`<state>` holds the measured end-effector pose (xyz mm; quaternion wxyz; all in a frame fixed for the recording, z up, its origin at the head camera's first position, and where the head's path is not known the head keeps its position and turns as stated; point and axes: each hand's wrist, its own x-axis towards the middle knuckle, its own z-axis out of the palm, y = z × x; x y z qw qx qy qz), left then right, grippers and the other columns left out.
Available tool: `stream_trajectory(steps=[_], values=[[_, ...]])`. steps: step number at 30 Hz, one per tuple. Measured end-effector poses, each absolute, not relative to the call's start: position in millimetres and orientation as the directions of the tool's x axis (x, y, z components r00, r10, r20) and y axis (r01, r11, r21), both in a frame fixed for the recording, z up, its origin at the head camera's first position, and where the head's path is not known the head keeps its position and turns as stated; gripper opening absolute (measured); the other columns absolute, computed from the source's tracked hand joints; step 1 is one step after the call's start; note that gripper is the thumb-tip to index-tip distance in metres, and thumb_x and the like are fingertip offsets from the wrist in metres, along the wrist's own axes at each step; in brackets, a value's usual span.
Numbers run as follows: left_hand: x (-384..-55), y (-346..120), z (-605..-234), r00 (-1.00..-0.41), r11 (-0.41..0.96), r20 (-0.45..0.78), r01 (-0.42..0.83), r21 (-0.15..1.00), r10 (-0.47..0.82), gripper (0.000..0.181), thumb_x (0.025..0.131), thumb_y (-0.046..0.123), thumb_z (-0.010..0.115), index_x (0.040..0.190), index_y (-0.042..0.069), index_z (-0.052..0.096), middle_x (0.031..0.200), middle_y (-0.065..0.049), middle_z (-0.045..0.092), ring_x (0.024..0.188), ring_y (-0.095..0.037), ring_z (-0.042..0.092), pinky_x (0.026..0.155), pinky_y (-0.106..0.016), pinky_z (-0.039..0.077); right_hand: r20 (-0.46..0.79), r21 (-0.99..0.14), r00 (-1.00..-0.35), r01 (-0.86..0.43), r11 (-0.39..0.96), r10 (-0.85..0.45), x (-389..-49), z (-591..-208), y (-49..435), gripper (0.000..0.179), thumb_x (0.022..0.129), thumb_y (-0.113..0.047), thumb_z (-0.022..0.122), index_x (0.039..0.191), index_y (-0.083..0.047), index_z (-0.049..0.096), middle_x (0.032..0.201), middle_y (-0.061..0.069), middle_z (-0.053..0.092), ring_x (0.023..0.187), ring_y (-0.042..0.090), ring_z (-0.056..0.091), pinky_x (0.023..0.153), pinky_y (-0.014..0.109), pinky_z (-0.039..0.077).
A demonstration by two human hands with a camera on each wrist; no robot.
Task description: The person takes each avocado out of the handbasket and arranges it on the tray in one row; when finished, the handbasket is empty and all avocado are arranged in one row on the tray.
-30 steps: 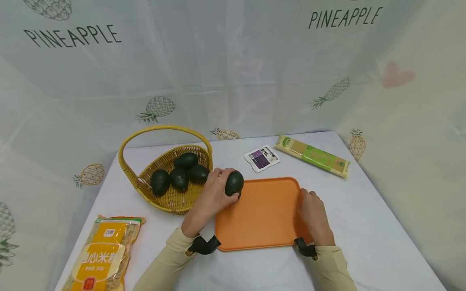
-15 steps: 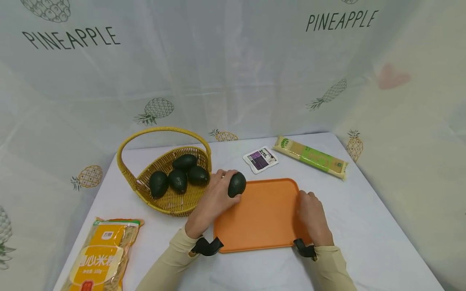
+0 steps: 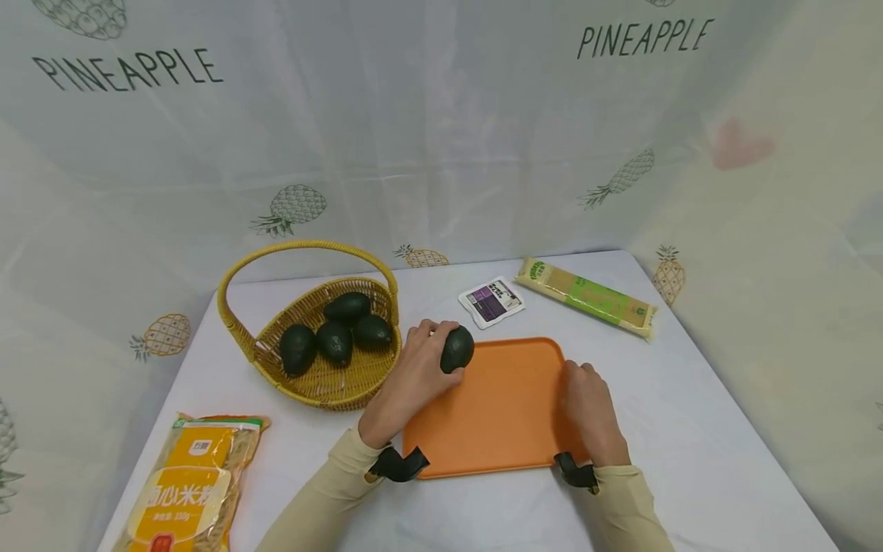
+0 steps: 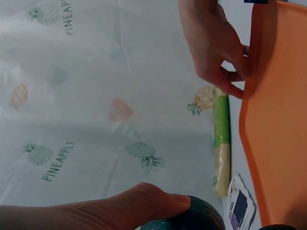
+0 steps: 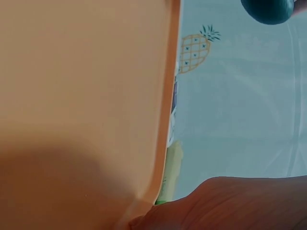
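Note:
A dark green avocado is in the grip of my left hand, thumb on its near side. It is over the upper left part of an orange tray. The left wrist view shows the thumb lying along the avocado. At the tray's right side, my right hand holds the rim, its curved fingers meeting the edge in the left wrist view and its thumb over the corner in the right wrist view. Several more avocados lie in a yellow wicker basket with a tall handle, left of the tray.
Behind the tray lies a white and purple packet. A long green and tan noodle pack is at the back right. Front left is a yellow bag of dry food. A printed curtain hangs behind the white table.
My left hand has moved slightly right with the avocado, farther from the basket and over the tray. The right hand stays at the tray's right rim.

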<state>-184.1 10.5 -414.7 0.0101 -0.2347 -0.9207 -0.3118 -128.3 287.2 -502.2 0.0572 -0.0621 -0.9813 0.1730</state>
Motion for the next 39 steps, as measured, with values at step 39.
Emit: stream_trajectory(steps=[39], values=[[-195.4, 34.7, -439.6, -0.851, 0.672, 0.145, 0.492, 0.553, 0.504, 0.063, 0.084, 0.013, 0.09, 0.14, 0.004, 0.062, 0.129, -0.025, 0.062, 0.113, -0.04, 0.056, 0.089, -0.055, 0.059, 0.12, -0.328, -0.983, 0.094, 0.94, 0.141, -129.2, -504.7, 285.9, 0.023, 0.084, 0.016, 0.07, 0.107, 0.017, 0.065, 0.086, 0.03, 0.064, 0.075, 0.042, 0.065, 0.068, 0.053, 0.059]])
